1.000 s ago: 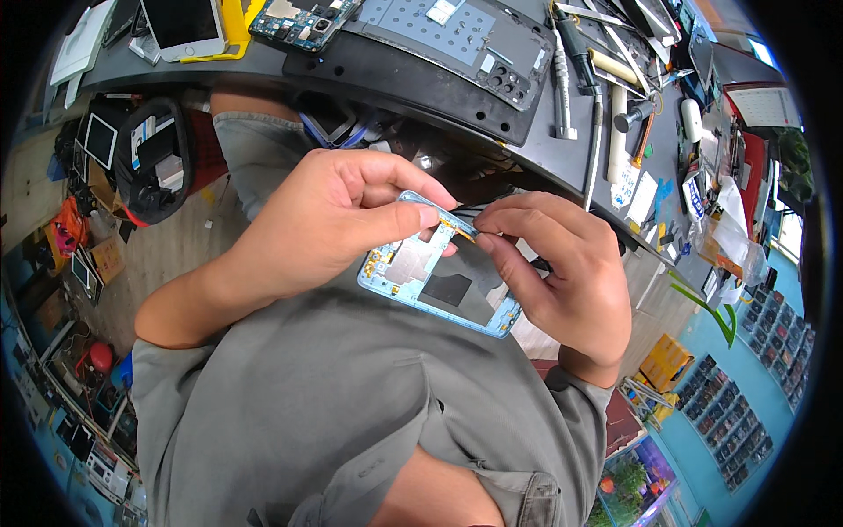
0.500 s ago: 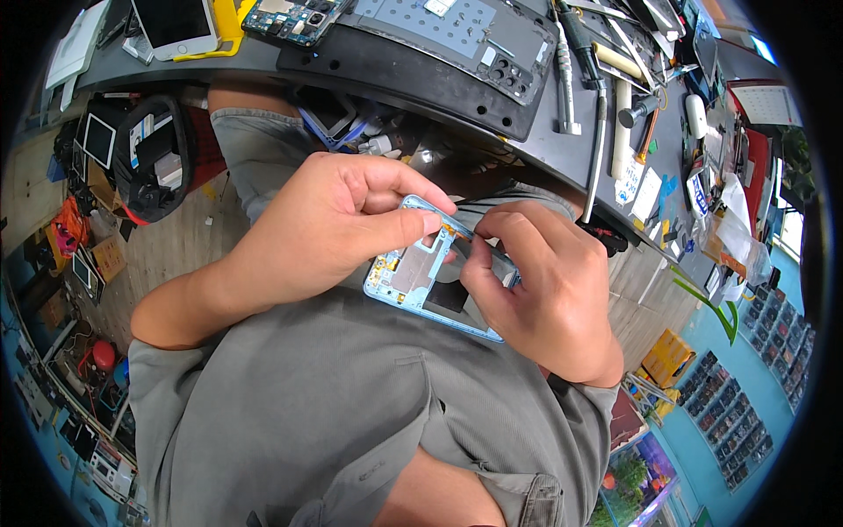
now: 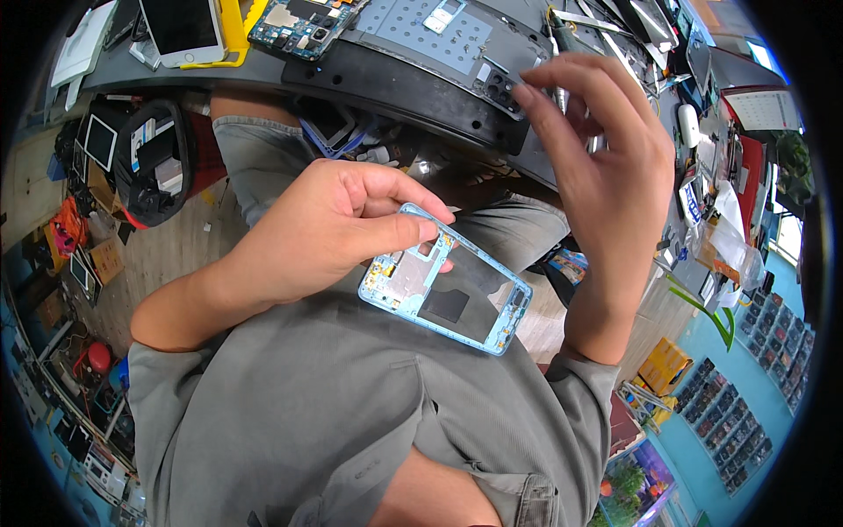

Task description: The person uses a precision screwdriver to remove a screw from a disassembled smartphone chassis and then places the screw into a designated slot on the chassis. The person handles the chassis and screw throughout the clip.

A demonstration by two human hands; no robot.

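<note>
My left hand (image 3: 342,215) pinches a light-blue phone frame (image 3: 479,338) at its upper left corner, thumb on the inner side and fingers behind. The frame is tilted above my lap. Gold contacts and a grey plate show at its left end, with a large opening and a black patch farther right. My right hand (image 3: 606,132) is raised over the bench edge, apart from the frame. Its thumb and forefinger tips meet near the black camera rings of a blue-grey, phone-patterned work tray (image 3: 421,39). Whatever lies between those tips is too small to make out.
Small screws and a white piece lie on the tray, which rests on a black pad (image 3: 369,92). A circuit board (image 3: 303,26) and a white phone (image 3: 184,31) are at the bench's left. Tools crowd its right side. Below left stands a full black bin (image 3: 154,162).
My right hand has left the phone frame and moved up and right to the tray. The frame's right end is now uncovered. My left hand keeps its hold.
</note>
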